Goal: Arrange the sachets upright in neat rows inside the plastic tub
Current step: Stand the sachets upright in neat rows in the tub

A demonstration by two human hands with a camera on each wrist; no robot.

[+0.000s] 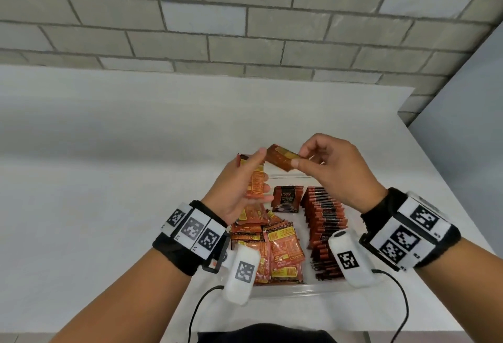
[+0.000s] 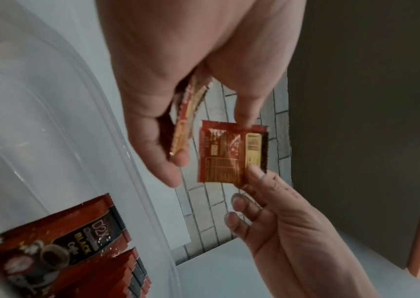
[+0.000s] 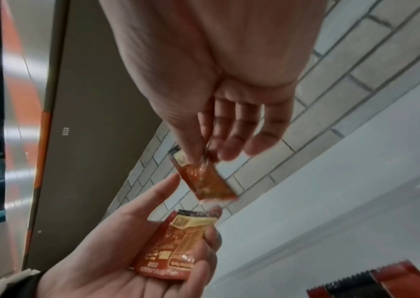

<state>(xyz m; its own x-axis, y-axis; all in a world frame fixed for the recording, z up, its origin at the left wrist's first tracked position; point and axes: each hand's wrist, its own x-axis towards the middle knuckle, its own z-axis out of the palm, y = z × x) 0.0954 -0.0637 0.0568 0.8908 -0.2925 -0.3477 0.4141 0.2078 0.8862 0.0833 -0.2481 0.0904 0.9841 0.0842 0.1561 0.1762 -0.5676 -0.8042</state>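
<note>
Above the clear tub (image 1: 280,289) the left hand (image 1: 239,193) cups a small stack of sachets (image 1: 255,183) — the right hand (image 1: 334,171) pinches a single sachet (image 1: 280,160) just beside it

Readable print on the sachets

I am reading "D2X" and "BLACK Coffee" on the front of the upright sachet (image 2: 58,250) standing in the tub (image 2: 76,141); from the head view the same sachet (image 1: 288,199) is showing "D2X" only. The small print on the sachet backs and the label on the dark wall are staying too blurred for me.
</note>
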